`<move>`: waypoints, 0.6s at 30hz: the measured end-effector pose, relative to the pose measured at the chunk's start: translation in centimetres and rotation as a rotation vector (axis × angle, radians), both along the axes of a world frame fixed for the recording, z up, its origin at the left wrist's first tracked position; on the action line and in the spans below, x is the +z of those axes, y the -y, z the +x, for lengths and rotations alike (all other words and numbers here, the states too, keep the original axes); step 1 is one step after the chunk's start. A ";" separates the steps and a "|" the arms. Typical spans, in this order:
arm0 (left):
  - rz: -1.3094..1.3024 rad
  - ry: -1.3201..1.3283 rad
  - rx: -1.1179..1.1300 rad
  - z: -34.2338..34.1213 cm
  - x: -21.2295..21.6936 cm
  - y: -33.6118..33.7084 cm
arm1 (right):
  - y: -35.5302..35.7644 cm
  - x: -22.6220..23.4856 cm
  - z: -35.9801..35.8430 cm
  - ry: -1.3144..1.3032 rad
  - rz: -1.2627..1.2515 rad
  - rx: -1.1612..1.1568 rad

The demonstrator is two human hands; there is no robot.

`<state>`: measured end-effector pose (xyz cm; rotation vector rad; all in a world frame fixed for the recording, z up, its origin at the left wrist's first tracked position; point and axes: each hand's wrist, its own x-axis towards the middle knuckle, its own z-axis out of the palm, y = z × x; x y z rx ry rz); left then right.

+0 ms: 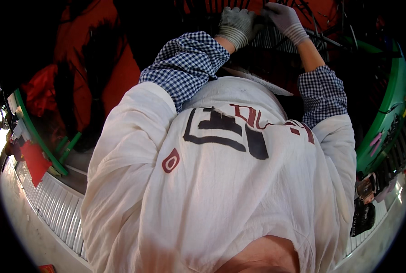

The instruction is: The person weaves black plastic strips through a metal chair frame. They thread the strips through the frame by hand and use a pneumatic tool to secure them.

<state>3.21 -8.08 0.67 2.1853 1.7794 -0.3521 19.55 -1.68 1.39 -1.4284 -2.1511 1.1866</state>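
At the top of the head view, my left hand point(236, 27) wears a grey knit glove with a striped cuff. Its fingers are curled in, and what they hold, if anything, is hidden. My right hand point(285, 22), in a paler glove, is just to the right with its fingers closed around something small and dark. A dark gap separates the two hands, too dim to make out. Below them lies a row of thin ribbed strips point(272, 38). Several slender dark rods point(319, 34) are scattered beside my right hand on a red surface point(319, 11).
A green curved frame point(392, 104) runs along the right, and another green edge point(36, 132) along the left. Bundles of dark strands point(96, 59) lie over red material at the left. A pale flat piece point(266, 84) rests near my waist.
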 end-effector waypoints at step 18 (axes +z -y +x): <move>0.441 0.395 0.011 1.2 -3.1 0.6 | -6.3 -8.6 -1.8 0.917 0.264 0.607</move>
